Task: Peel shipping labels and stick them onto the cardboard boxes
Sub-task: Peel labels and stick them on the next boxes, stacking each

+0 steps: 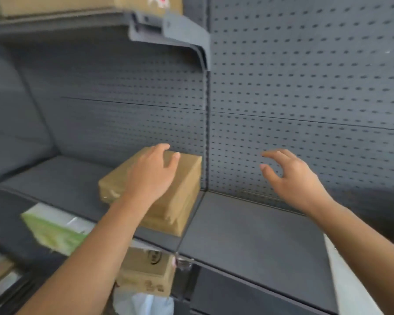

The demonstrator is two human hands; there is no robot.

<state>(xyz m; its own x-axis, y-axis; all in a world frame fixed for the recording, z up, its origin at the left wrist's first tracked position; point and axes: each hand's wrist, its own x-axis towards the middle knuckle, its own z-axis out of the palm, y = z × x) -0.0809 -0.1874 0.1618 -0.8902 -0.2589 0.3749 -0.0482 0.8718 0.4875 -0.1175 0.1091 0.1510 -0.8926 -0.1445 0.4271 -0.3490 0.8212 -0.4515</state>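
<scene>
A brown cardboard box (182,185) lies on top of a second cardboard box (168,226) on a dark grey shelf (248,242). My left hand (150,176) rests on the top box, fingers spread over its far edge. My right hand (289,178) hovers in the air to the right of the boxes, fingers loosely spread, holding nothing. No shipping label is visible on the boxes' exposed faces.
A perforated grey back panel (305,98) rises behind the shelf. A higher shelf (55,26) carries another cardboard box (55,5). Below sit a printed cardboard box (146,273), a green-and-white package (52,230) and a plastic bag (143,303). A white edge (350,280) shows at right.
</scene>
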